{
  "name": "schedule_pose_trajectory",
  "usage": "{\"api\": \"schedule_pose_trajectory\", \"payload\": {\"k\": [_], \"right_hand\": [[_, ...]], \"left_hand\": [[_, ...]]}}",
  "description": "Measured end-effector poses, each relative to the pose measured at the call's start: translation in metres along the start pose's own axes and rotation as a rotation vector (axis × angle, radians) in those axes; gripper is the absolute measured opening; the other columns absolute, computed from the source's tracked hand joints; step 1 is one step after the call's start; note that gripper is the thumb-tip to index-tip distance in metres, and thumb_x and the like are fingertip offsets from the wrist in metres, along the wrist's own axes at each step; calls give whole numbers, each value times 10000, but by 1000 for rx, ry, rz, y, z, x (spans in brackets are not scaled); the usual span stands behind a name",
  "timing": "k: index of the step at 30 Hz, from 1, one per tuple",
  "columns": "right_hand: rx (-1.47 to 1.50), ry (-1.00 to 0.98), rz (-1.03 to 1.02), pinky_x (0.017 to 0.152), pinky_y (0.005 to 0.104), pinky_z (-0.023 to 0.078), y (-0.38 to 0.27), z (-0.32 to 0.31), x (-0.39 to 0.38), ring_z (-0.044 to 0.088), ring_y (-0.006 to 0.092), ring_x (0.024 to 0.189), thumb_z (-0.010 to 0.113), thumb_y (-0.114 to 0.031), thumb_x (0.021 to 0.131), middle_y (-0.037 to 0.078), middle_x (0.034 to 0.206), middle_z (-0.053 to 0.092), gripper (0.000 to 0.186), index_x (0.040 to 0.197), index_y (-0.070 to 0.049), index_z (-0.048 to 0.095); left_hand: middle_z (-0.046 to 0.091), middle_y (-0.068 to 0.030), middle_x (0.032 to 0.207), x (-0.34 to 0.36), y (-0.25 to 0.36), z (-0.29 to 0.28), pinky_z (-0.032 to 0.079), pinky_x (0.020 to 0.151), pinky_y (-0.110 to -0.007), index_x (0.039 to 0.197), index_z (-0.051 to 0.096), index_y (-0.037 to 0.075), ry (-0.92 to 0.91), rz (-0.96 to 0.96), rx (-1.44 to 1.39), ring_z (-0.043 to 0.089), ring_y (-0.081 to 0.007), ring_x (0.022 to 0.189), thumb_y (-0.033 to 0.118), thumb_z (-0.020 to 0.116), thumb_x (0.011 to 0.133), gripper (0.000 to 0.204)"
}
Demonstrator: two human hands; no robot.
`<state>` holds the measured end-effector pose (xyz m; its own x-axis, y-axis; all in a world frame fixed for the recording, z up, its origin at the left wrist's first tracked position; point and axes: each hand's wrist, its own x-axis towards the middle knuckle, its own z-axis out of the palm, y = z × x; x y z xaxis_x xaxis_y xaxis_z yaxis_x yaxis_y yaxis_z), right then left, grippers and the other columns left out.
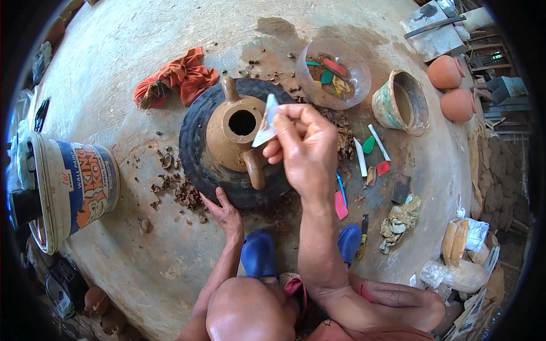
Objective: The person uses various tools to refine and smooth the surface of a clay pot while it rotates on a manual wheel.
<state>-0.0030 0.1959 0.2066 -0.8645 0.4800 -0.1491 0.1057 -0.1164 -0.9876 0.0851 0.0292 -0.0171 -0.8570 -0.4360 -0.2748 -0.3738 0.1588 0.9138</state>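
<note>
A wet clay pot [224, 136] with a round dark mouth and two short tubes on opposite sides sits on a dark round turntable [197, 145]. My right hand [307, 148] pinches a small whitish flat scraper [267, 122] just right of the pot's neck. My left hand [224, 215] is at the turntable's front-left edge, fingers apart and resting against the rim, holding nothing.
An orange-red cloth [187, 79] lies back left; a paint bucket [108, 187] stands left. A plastic bowl of coloured scrapers [358, 77], a stained container [384, 102], loose tools [360, 156], a crumpled rag [401, 221] and terracotta pots [443, 72] lie rightward. Clay scraps surround the turntable.
</note>
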Motion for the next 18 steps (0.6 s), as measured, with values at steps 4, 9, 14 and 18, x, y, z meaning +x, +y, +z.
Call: {"api": "schedule_pose_trajectory", "payload": {"k": [4,9,14,18], "right_hand": [[-111,178,-157,582,255,573,14,-40,10,709,107,677,662,-91,1074,91,866,745,138,1115,34,704],[-590,121,-707,717,370,634,42,-58,18,778,236,816,700,47,965,132,916,774,123,1073,17,751],[-680,-123,-1160,814,413,651,66,-62,18,749,324,1009,774,87,759,138,1118,730,375,1118,-21,787],[-715,-166,-1147,824,410,653,93,-71,7,737,331,1031,774,-10,785,135,1174,705,355,1132,-77,806]], "left_hand": [[399,-257,1665,0,12,-8,317,1258,-441,1658,293,-53,-89,-75,-128,414,-361,1524,425,595,1119,781],[471,-205,1608,45,10,-21,373,1225,-403,1668,297,-21,-61,48,-97,491,-288,1447,346,651,1095,768],[467,-236,1633,77,42,-17,352,1240,-400,1646,349,-43,-81,44,31,488,-303,1467,406,644,1092,772],[482,-247,1618,84,23,-18,359,1226,-436,1628,399,-32,-51,90,151,472,-351,1476,474,609,1101,760]]}}
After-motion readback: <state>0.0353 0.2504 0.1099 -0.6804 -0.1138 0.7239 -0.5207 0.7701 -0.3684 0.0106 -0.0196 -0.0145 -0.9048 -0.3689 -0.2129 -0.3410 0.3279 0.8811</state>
